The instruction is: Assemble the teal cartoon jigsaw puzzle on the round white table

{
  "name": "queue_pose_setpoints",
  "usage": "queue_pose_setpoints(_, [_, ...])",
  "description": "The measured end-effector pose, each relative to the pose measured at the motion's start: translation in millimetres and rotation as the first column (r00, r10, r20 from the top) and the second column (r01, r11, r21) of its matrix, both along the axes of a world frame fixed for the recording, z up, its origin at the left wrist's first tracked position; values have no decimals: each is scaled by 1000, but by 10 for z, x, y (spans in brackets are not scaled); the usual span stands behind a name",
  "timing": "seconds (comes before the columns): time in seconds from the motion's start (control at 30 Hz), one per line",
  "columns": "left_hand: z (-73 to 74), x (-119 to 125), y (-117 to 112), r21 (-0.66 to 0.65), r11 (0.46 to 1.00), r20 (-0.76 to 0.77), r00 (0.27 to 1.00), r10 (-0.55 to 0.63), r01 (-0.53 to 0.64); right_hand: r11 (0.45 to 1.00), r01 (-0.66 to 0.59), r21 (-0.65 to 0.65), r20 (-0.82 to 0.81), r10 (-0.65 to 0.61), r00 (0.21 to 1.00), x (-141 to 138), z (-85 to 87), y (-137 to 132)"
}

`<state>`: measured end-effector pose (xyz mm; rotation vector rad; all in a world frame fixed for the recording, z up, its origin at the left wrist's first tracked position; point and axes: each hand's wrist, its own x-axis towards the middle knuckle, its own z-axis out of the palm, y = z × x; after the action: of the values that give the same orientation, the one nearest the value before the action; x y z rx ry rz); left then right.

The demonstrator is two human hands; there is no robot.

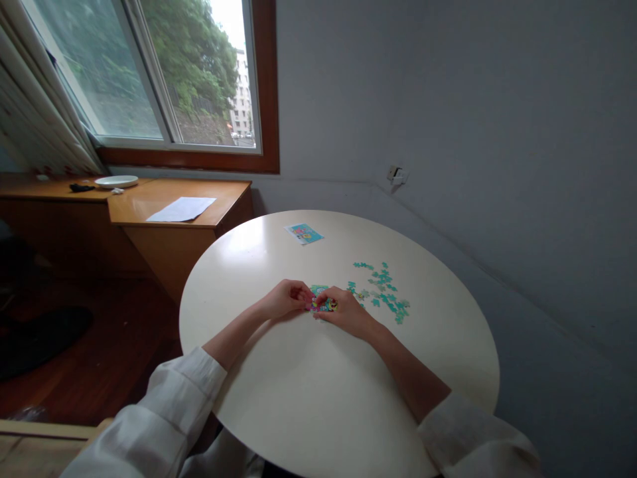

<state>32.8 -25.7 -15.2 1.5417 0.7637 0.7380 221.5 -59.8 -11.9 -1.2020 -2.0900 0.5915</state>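
Partly joined puzzle [328, 305]: our left hand [287, 298] and right hand [347, 312] touch its opposite sides, grips unclear to us; uneven pressing could pop its joints.

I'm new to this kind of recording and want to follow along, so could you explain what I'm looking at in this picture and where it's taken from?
There is no machine here: you see a person's own two bare hands, with pale sleeves on the arms. The one picture comes from a camera worn on that person's head, looking forward and down.

In front is a round white table. On it are loose puzzle pieces to the right and a small picture card farther back. The left hand and right hand meet at a small colorful puzzle patch, partly covered by them. Whether either hand grips a single piece is too small to tell.

Behind, to the left, a wooden desk stands below a window.
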Motion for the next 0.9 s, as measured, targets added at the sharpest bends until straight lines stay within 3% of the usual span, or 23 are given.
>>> queue_pose_setpoints(0.9, [29, -63, 26, 166, 986, -113, 994, 3, 16, 999, -13, 46, -31, 14, 999, 54, -10, 14])
